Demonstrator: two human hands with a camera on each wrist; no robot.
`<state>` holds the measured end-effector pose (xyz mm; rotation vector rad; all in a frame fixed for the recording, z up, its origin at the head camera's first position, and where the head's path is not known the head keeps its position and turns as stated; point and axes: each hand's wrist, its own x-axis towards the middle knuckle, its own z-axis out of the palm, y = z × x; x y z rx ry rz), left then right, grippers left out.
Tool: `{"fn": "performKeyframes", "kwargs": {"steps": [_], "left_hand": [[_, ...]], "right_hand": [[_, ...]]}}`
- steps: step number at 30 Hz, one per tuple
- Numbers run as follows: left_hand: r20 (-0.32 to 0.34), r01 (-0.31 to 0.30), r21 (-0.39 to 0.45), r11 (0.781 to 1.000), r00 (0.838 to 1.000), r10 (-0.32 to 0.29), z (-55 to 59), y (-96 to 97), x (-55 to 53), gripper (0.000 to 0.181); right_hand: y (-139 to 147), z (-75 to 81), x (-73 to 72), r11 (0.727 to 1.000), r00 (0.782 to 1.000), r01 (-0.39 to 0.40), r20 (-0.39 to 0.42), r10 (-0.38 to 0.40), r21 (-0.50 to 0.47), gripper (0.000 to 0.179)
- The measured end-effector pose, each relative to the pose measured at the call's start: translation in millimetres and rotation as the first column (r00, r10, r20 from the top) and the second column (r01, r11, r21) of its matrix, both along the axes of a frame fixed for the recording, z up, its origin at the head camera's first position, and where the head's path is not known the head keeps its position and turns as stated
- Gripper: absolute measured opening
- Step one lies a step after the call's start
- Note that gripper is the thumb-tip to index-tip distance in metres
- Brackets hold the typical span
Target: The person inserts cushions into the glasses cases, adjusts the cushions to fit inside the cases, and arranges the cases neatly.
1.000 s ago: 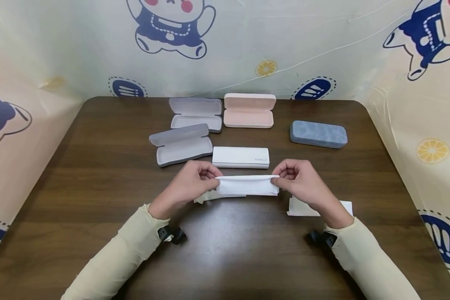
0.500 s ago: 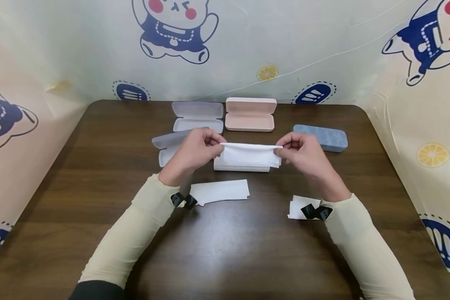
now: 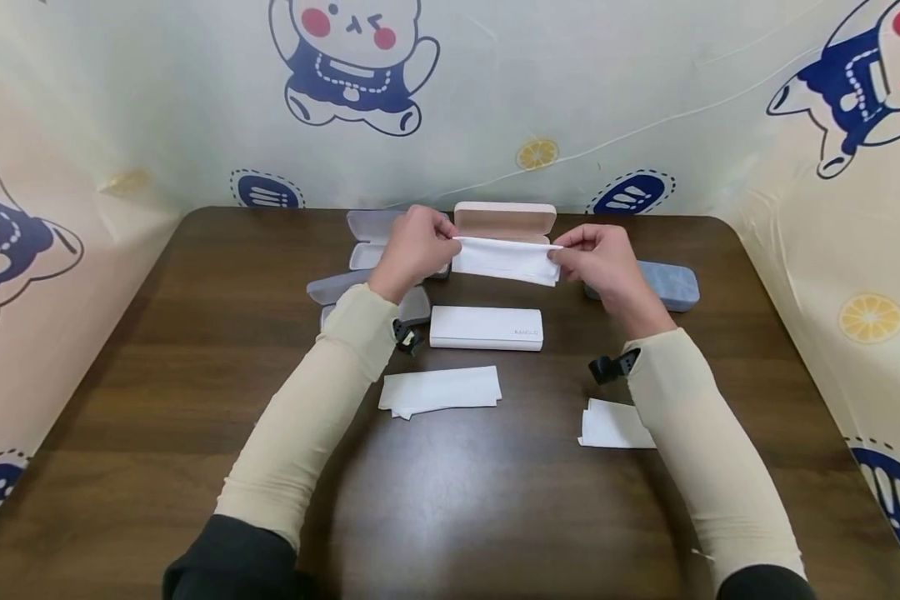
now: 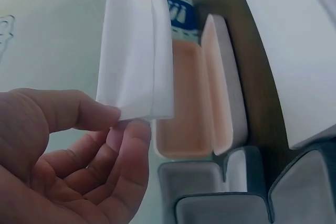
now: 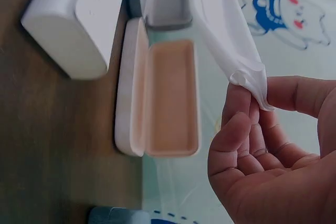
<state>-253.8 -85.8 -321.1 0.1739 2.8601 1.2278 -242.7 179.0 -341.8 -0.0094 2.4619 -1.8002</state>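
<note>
A folded white cloth [image 3: 506, 261] is stretched between the two hands in the head view. The left hand [image 3: 414, 250] pinches its left end between thumb and fingertips, and the right hand [image 3: 598, 260] pinches the other end the same way. Behind the cloth stands an open pink glasses case [image 3: 505, 218], its lower part mostly covered by the cloth in this view. Both wrist views show the case's inside [image 4: 184, 103] bare, with the cloth above it. A crumpled corner of the cloth [image 5: 241, 72] shows at the right thumb and fingertips.
Two open grey glasses cases [image 3: 375, 227] [image 3: 333, 287] lie at the left, partly hidden by the left hand and sleeve. A closed white case [image 3: 486, 328] lies mid-table and a closed blue case [image 3: 673, 285] at the right. Two folded white cloths [image 3: 441, 390] [image 3: 613, 425] lie nearer.
Both hands have carried the stretched cloth away from the body, over the white case, up to the pink case. The cloth on the table at left has come into full view.
</note>
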Motion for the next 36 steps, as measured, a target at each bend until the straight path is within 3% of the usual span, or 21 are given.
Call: {"fn": "performKeyframes", "kwargs": {"steps": [8,12,16,22,26,28,36], "left_hand": [[-0.042,-0.092,-0.132,0.987,0.995,0.087,-16.7,12.9,-28.1,0.016],[-0.036,-0.149,-0.18,0.972,0.989,0.145,-22.8,21.0,-34.8,0.014],[-0.074,-0.191,-0.215,0.958,0.981,0.179,-30.6,28.1,-38.1,0.017],[-0.156,-0.196,-0.319,0.927,0.976,0.152,-45.4,34.0,-42.8,0.036],[-0.191,-0.201,-0.39,0.898,0.972,0.135,-50.1,37.4,-45.7,0.022],[-0.196,-0.199,-0.405,0.892,0.972,0.128,-50.3,39.6,-46.8,0.014],[-0.158,-0.152,-0.449,0.881,0.983,0.089,-47.4,44.5,-52.8,0.017]], "right_hand": [[0,-15.0,-33.7,0.998,0.997,0.06,0.041,-0.06,0.012,0.022],[-1,-26.7,-44.8,0.996,0.993,0.091,0.067,-0.092,0.026,0.022],[-3,-39.3,-53.3,0.993,0.991,0.107,0.078,-0.111,0.053,0.024],[-9,-56.5,-62.2,0.976,0.991,0.122,0.025,-0.128,0.178,0.026],[-14,-63.9,-66.0,0.961,0.991,0.135,-0.035,-0.13,0.243,0.024],[-15,-66.2,-67.7,0.952,0.989,0.146,-0.07,-0.132,0.27,0.023],[-16,-64.8,-73.6,0.918,0.982,0.173,-0.134,-0.133,0.358,0.019]]}}
